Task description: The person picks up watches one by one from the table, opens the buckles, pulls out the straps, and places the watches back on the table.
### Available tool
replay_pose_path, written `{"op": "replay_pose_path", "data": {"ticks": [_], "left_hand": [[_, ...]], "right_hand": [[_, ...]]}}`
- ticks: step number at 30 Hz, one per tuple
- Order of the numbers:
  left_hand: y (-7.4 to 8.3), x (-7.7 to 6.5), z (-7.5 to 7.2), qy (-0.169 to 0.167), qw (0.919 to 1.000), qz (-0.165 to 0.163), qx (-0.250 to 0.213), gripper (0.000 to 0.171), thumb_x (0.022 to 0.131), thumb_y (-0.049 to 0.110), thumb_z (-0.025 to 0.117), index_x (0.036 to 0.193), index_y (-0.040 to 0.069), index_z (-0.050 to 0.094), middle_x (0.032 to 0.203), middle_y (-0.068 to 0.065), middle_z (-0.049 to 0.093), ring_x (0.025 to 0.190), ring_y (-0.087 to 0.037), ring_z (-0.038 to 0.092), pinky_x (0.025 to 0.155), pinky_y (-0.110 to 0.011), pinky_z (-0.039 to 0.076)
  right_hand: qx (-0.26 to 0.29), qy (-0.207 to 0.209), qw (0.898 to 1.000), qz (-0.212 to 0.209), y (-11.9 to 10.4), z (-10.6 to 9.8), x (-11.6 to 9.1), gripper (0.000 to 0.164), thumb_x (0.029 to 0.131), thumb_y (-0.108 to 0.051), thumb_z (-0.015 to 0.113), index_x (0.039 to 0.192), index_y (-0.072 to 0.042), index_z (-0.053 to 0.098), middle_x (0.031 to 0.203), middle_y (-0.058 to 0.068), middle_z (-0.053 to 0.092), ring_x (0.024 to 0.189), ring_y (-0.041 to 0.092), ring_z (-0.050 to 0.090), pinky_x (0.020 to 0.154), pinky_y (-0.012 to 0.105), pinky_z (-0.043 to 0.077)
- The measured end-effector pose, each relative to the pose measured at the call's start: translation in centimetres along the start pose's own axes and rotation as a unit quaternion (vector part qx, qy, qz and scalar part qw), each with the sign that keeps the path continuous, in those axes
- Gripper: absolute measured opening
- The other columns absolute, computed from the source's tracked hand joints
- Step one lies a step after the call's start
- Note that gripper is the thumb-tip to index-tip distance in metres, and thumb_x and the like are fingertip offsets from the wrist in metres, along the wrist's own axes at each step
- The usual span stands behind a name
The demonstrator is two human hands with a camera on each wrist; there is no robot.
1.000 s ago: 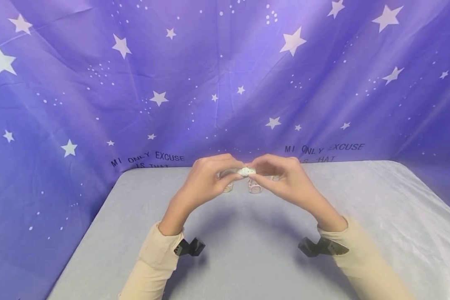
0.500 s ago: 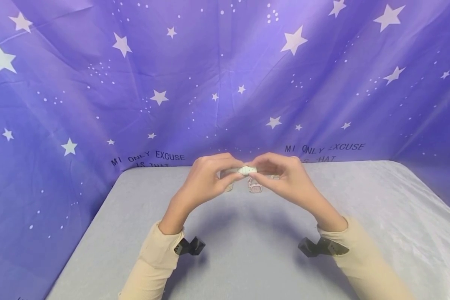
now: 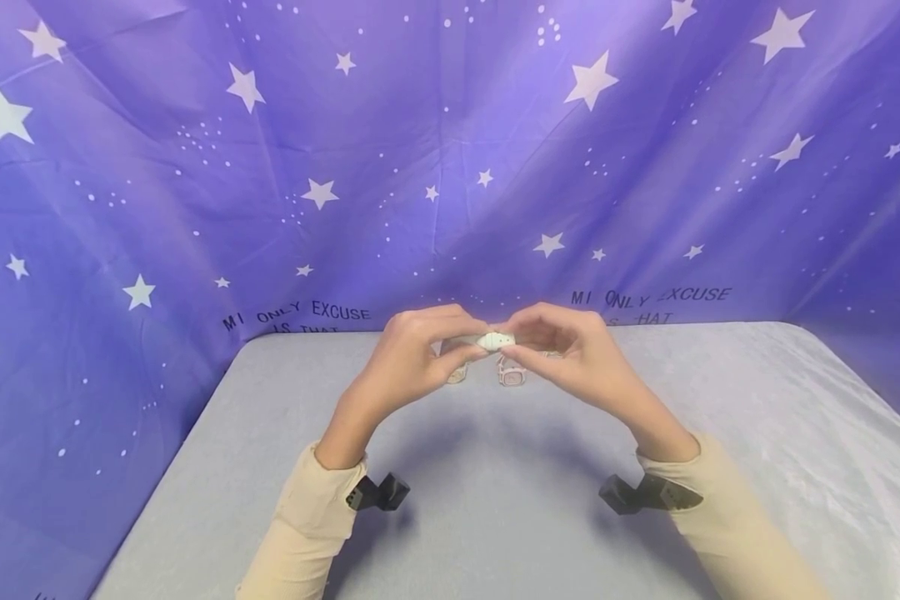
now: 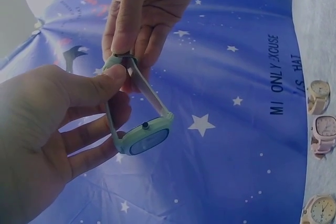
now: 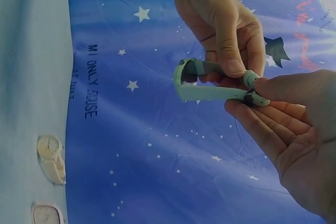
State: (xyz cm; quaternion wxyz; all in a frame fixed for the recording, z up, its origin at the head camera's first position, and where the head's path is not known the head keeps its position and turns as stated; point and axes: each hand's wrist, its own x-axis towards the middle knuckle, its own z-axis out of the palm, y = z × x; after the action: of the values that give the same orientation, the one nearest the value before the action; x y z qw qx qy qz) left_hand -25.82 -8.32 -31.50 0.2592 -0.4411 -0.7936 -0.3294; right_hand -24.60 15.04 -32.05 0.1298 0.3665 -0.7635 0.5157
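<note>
A mint-green wristwatch [image 4: 149,141] is held up above the table between my two hands, its strap bent round into a loop. My left hand [image 3: 420,350] pinches one strap part between thumb and fingers. At the dark buckle [image 5: 250,97], the thumb and fingertips of my right hand [image 3: 577,354] grip the strap ends. In the left wrist view the watch face hangs low, away from the fingertips. The head view shows only a short pale piece of strap [image 3: 497,342] between the hands; the fingers cover the rest.
Behind the hands, a pink watch [image 4: 325,128] and two cream-coloured watches, one [image 4: 318,89] beside it and another [image 4: 321,211] farther off, rest on the grey cloth-covered table [image 3: 495,500]. A purple star-printed curtain [image 3: 435,150] hangs at the table's back edge.
The right hand has shifted very slightly to the right and its fingers have moved a little at the strap. The left hand stays nearly still; both keep holding the wristwatch.
</note>
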Motion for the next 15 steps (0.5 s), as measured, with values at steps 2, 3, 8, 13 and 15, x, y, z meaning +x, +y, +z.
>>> {"op": "replay_pose_path", "data": {"ticks": [2,3,8,13,15], "left_hand": [[0.12,0.04,-0.01,0.000,0.9999,-0.002,0.011,0.018,0.086,0.011,0.082,0.104,0.009,0.079,0.090,0.000,0.076,0.067,-0.007,0.057,0.060,-0.023,0.050],[0.18,0.06,0.00,-0.001,0.9998,-0.001,0.019,0.018,0.086,0.012,0.081,0.104,0.009,0.079,0.090,0.001,0.075,0.066,-0.006,0.056,0.060,-0.022,0.049],[0.59,0.05,0.10,-0.006,0.9982,0.005,0.060,0.018,0.088,0.014,0.080,0.106,0.010,0.078,0.089,0.002,0.073,0.065,-0.007,0.056,0.058,-0.019,0.048],[0.83,0.00,0.26,-0.013,0.9964,0.008,0.084,0.019,0.090,0.018,0.078,0.108,0.011,0.078,0.088,0.003,0.071,0.064,-0.007,0.058,0.057,-0.016,0.046],[0.78,0.03,0.30,-0.012,0.9957,0.011,0.091,0.020,0.090,0.020,0.077,0.108,0.011,0.077,0.088,0.003,0.070,0.064,-0.007,0.058,0.056,-0.016,0.045]], "right_hand": [[-0.028,0.003,0.999,-0.016,0.08,-0.01,0.01,0.030,0.083,0.009,0.076,0.111,0.001,0.070,0.106,0.014,0.076,0.094,0.010,0.075,0.083,0.030,0.063],[-0.049,0.004,0.998,-0.028,0.12,0.01,0.02,0.030,0.083,0.008,0.076,0.112,-0.001,0.071,0.107,0.012,0.076,0.095,0.011,0.075,0.083,0.030,0.063],[-0.160,0.015,0.983,-0.095,0.29,0.25,0.05,0.028,0.085,-0.001,0.078,0.112,-0.007,0.074,0.107,0.005,0.078,0.096,0.019,0.076,0.085,0.030,0.062],[-0.222,0.031,0.964,-0.140,0.16,0.47,0.02,0.027,0.083,-0.003,0.081,0.109,-0.003,0.073,0.101,0.008,0.078,0.089,0.021,0.076,0.077,0.030,0.063],[-0.242,0.034,0.956,-0.162,0.19,0.53,0.15,0.029,0.082,-0.004,0.081,0.109,-0.001,0.072,0.101,0.010,0.078,0.087,0.022,0.076,0.076,0.031,0.063]]}}
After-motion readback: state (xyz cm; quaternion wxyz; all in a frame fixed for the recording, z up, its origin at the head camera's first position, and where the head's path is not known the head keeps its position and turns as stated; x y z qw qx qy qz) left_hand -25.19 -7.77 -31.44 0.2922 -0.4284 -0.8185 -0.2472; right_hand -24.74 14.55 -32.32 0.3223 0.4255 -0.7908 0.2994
